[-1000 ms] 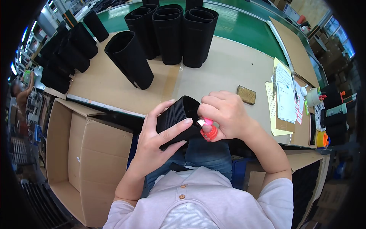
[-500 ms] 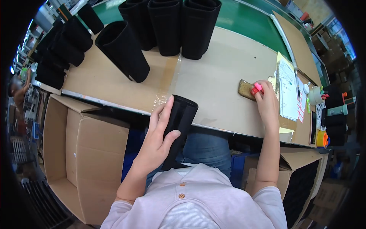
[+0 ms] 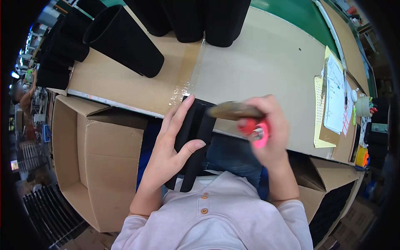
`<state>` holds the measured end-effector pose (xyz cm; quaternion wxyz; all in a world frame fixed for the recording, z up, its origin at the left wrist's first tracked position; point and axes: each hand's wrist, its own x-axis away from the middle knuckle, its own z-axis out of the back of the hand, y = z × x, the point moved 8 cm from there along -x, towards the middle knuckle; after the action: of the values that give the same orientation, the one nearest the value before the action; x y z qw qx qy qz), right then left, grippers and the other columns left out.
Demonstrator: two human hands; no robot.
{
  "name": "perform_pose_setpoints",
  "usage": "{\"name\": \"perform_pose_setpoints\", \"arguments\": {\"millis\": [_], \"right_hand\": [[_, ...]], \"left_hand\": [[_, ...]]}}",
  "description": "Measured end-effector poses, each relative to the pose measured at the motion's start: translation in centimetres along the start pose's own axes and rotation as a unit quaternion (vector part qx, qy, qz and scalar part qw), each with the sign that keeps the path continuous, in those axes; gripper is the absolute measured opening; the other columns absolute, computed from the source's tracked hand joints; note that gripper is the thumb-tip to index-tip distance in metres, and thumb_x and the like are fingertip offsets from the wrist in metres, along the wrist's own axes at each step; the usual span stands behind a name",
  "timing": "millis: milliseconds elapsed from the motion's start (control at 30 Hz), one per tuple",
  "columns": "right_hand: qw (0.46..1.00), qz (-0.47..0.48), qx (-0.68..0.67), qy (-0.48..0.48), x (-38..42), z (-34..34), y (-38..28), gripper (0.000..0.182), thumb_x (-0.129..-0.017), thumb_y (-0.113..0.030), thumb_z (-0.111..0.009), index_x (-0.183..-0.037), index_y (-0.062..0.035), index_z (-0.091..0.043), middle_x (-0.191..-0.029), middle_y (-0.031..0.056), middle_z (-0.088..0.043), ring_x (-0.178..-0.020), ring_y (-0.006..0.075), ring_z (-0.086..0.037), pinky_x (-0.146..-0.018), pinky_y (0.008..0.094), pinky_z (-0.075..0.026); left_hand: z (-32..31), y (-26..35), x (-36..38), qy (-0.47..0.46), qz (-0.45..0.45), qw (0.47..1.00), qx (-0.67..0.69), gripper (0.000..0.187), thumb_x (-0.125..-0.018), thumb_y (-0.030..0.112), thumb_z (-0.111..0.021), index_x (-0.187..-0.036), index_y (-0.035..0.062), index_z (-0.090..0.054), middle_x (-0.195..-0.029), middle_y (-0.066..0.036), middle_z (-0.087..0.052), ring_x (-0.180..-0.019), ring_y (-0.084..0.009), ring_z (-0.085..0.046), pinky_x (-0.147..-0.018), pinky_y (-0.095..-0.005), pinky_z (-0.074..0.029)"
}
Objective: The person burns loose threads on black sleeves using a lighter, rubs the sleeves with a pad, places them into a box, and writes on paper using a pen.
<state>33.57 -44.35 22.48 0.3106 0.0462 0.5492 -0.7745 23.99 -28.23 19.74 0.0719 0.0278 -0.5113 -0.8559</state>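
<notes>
My left hand (image 3: 166, 150) is wrapped around a black fabric sleeve (image 3: 203, 131) at the table's front edge, thumb and fingers lying along its near side. The sleeve slants up from my lap, its top end toward the table. In my right hand (image 3: 273, 131) is a flat brown block (image 3: 235, 111), blurred by motion, with a red and pink piece under my fingers. The block's left tip overlaps the upper right edge of the sleeve in this view.
A wide black sleeve (image 3: 125, 41) leans on the cardboard-covered table (image 3: 266, 62), with several more standing behind and left. Papers (image 3: 335, 91) and an orange tape roll (image 3: 362, 157) lie at right. Open cardboard boxes (image 3: 112, 166) flank my lap.
My right hand has lifted the brown block off the table and brought it left to the held sleeve. My left hand stays on the sleeve; the view has shifted slightly.
</notes>
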Motion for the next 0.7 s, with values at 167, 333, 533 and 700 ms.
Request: {"name": "perform_pose_setpoints", "arguments": {"millis": [167,333,533,700], "right_hand": [[0.977,0.109,0.153,-0.1,-0.9,-2.3,-2.0,0.042,-0.066,0.001,-0.069,-0.106,-0.0104,-0.066,-0.081,0.0036,-0.051,-0.065,0.0159,-0.049,-0.057,0.0265,-0.039],[0.992,0.032,0.124,0.004,-0.6,0.1,-1.2,0.034,-0.071,-0.009,-0.068,-0.105,-0.0123,-0.066,-0.08,0.0016,-0.049,-0.059,0.0154,-0.046,-0.053,0.0272,-0.038],[0.98,0.11,0.145,-0.085,-0.6,-2.1,-2.6,0.033,-0.072,-0.01,-0.066,-0.104,-0.0124,-0.068,-0.079,0.0026,-0.049,-0.059,0.0155,-0.045,-0.052,0.0275,-0.037],[0.984,0.117,0.129,-0.031,-1.0,-1.3,-3.5,0.031,-0.07,-0.009,-0.068,-0.101,-0.0117,-0.07,-0.078,0.0019,-0.049,-0.059,0.0152,-0.045,-0.053,0.0268,-0.037]], "left_hand": [[0.6,-0.8,0.0,0.006,0.012,0.998,0.065,0.073,-0.08,0.024,-0.066,-0.146,0.0105,-0.035,-0.139,-0.018,-0.039,-0.122,-0.0339,-0.044,-0.105,-0.0388,-0.031],[0.9,-1.0,-0.5,0.01,0.007,0.996,0.092,0.076,-0.077,0.021,-0.068,-0.145,0.0094,-0.037,-0.138,-0.017,-0.041,-0.122,-0.0331,-0.044,-0.105,-0.0379,-0.031],[0.9,-1.0,-0.4,0.001,-0.003,0.995,0.097,0.078,-0.075,0.018,-0.07,-0.145,0.0098,-0.037,-0.136,-0.016,-0.043,-0.121,-0.0324,-0.044,-0.105,-0.0373,-0.032],[0.9,-1.3,-0.5,-0.001,0.012,0.994,0.106,0.079,-0.073,0.017,-0.071,-0.145,0.0104,-0.038,-0.137,-0.016,-0.044,-0.121,-0.0316,-0.045,-0.105,-0.0372,-0.031]]}}
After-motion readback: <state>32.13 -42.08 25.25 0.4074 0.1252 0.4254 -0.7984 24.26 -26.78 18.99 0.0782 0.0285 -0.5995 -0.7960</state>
